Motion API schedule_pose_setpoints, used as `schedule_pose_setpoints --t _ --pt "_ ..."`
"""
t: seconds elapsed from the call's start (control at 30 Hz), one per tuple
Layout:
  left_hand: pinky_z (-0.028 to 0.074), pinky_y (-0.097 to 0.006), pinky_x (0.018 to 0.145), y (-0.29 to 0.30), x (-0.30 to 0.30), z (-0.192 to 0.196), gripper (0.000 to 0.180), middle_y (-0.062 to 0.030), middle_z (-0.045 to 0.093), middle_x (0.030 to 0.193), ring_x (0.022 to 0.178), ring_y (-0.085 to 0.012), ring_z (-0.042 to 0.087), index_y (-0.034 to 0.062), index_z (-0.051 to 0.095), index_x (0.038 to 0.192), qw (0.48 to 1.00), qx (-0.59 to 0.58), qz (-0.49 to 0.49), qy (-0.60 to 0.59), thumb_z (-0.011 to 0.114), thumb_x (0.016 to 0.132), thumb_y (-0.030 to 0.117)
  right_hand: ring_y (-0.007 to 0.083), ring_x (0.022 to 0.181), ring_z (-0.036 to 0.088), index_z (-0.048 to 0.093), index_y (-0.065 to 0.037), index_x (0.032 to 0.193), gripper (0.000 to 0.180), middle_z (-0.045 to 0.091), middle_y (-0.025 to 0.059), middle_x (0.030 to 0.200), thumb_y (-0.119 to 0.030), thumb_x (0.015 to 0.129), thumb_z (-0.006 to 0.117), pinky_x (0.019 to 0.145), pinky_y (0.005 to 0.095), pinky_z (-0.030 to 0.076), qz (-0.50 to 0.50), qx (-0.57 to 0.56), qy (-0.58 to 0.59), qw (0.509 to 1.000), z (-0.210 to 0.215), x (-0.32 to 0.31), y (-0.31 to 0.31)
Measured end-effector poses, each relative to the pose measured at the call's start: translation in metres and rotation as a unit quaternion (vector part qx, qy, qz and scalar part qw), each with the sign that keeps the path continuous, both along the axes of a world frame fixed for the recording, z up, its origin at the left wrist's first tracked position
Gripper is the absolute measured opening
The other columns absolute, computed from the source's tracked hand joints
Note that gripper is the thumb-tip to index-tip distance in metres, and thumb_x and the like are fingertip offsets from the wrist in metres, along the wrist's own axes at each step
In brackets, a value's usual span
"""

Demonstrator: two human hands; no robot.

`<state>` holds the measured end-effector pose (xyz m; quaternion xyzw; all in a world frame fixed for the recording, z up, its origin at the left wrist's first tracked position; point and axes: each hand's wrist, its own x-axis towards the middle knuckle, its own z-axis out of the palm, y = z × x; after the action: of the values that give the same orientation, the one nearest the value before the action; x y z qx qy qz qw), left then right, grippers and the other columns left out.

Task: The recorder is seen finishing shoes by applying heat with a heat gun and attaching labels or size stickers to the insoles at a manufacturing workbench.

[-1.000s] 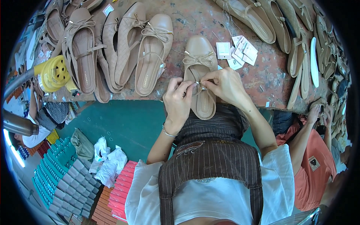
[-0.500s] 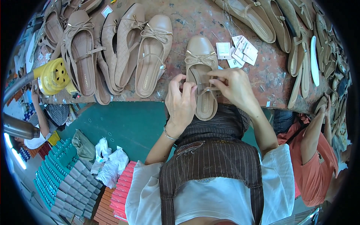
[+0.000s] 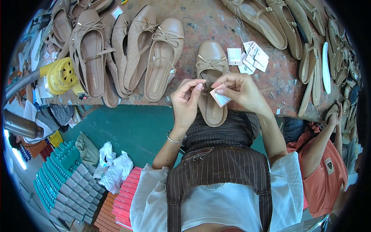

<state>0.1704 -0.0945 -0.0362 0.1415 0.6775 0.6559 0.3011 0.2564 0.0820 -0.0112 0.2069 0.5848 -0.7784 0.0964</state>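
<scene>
A tan ballet flat with a bow (image 3: 211, 65) lies at the near edge of the worn reddish table (image 3: 216, 23), its heel hanging over toward me. Both hands hover over its middle. My right hand (image 3: 241, 91) pinches a small white paper tag (image 3: 220, 97) between thumb and fingers. My left hand (image 3: 188, 101) is just left of it with thumb and forefinger pressed together, seemingly on a thin thread of the tag, though I cannot make the thread out.
Several tan flats (image 3: 160, 58) lie in a row to the left, more shoes (image 3: 270, 23) at the far right. Loose white tags (image 3: 251, 58) sit beside the shoe. A yellow blower (image 3: 62, 75) is at left. A person in orange (image 3: 320, 154) sits at right. Stacked boxes (image 3: 58, 181) fill the floor.
My hands have pulled back from the shoe's bow toward me. The white tag now shows in my right fingers, and the hands have drawn slightly apart.
</scene>
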Motion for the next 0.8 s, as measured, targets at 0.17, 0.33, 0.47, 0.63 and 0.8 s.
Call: schedule_pose_setpoints --t 0.17,0.33,0.47,0.63,0.8 --pt "0.048 -0.021 0.075 0.0 -0.002 0.003 0.017 -0.0071 0.064 0.099 0.086 -0.0089 0.058 -0.0029 0.069 0.107 1.0 0.008 -0.022 -0.007 0.06 0.093 -0.001 0.0077 0.068 0.062 0.071 0.002 0.09 0.009 0.069 0.0073 0.079 -0.005 0.084 0.07 0.059 0.0247 0.049 -0.032 0.143 0.006 0.989 -0.009 -0.008 -0.015" --pt "0.047 -0.018 0.068 -0.004 -0.003 0.002 0.023 -0.005 0.066 0.093 0.078 -0.0052 0.057 -0.0009 0.068 0.111 0.999 0.015 -0.011 -0.047 0.064 0.089 -0.003 0.0081 0.057 0.056 0.072 0.001 0.086 0.009 0.065 0.0056 0.074 -0.005 0.081 0.073 0.052 0.025 0.044 -0.067 0.166 0.033 0.983 -0.013 -0.01 -0.019" --pt "0.043 -0.015 0.059 -0.005 -0.008 0.002 0.033 -0.0011 0.068 0.085 0.068 -0.0007 0.051 0.0012 0.065 0.116 0.999 -0.011 -0.026 -0.046 0.068 0.084 -0.005 0.0032 0.065 0.058 0.071 0.0 0.087 0.008 0.064 0.0018 0.08 -0.006 0.082 0.074 0.053 0.0196 0.044 -0.022 0.169 -0.001 0.985 -0.008 -0.01 -0.015" --pt "0.043 -0.015 0.065 -0.003 -0.012 0.009 0.038 -0.0018 0.068 0.085 0.073 -0.0009 0.055 -0.0001 0.06 0.12 0.996 -0.048 -0.066 -0.044 0.068 0.084 -0.007 0.006 0.062 0.059 0.071 0.001 0.085 0.007 0.065 0.0031 0.073 -0.004 0.081 0.073 0.053 0.0226 0.045 -0.009 0.188 -0.034 0.981 0.002 -0.011 -0.013" --pt "0.036 -0.015 0.052 0.003 -0.011 0.01 0.032 0.0012 0.068 0.078 0.06 0.0006 0.044 0.0035 0.064 0.112 0.993 -0.097 -0.062 0.029 0.07 0.081 -0.006 0.024 0.06 0.065 0.073 -0.002 0.083 0.008 0.069 0.0133 0.075 -0.004 0.075 0.073 0.057 0.0314 0.051 0.001 0.406 0.118 0.906 0.001 -0.01 -0.016"
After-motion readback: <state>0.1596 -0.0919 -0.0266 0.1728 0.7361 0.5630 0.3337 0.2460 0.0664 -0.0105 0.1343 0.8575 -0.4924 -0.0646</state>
